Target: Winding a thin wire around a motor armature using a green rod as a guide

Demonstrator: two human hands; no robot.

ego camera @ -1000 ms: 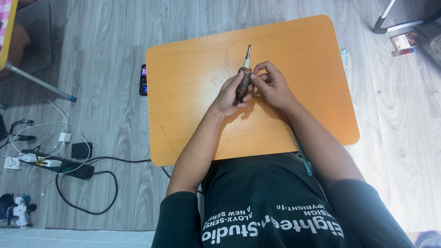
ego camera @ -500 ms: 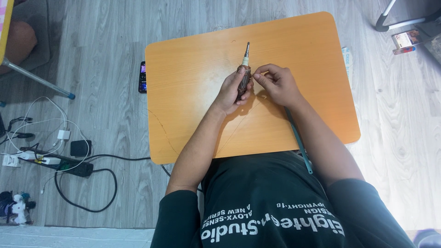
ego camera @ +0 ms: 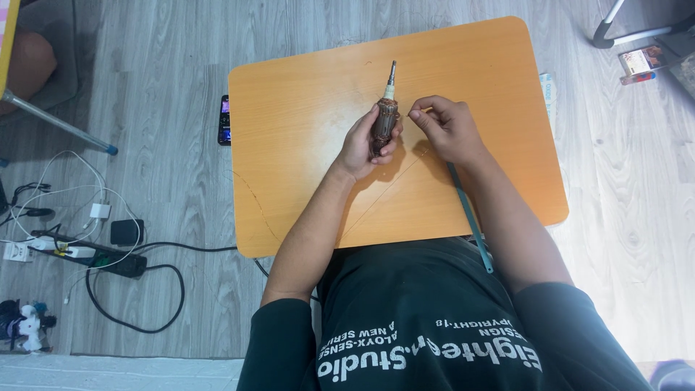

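Over at nine o'clock on the grey plank floor [ego camera: 152, 80] lies a tangle of white and black cables [ego camera: 94, 239] with a power strip [ego camera: 87, 255], and a dark phone [ego camera: 224, 120] sits just beside the left edge of the orange surface [ego camera: 311, 188]. Now to the middle: the left hand [ego camera: 360, 143] is wrapped around a motor armature [ego camera: 385, 123], fingers curled on its lower body, holding it upright-ish with the metal shaft pointing to twelve o'clock, above the surface near its centre. The armature shows a brown, coppery wound core, a pale collar above that, then a thin steel shaft at the tip; the windings look to be in place on the part that shows, so as I judge it the work is at an early or middle stage, with much of the coil yet to deal with. Just to the right, at three o'clock of the armature, the right hand [ego camera: 445, 130] is pinched narrow, fingertips closed on something thin and yellowish; it may be a strand of wire, but it is too fine to tell. A faint line runs across the surface below the hands, possibly loose wire. A slim teal blade-like tool [ego camera: 470, 217] lies from under the right forearm toward five o'clock. Far right, a small package [ego camera: 641, 61] rests on the floor.
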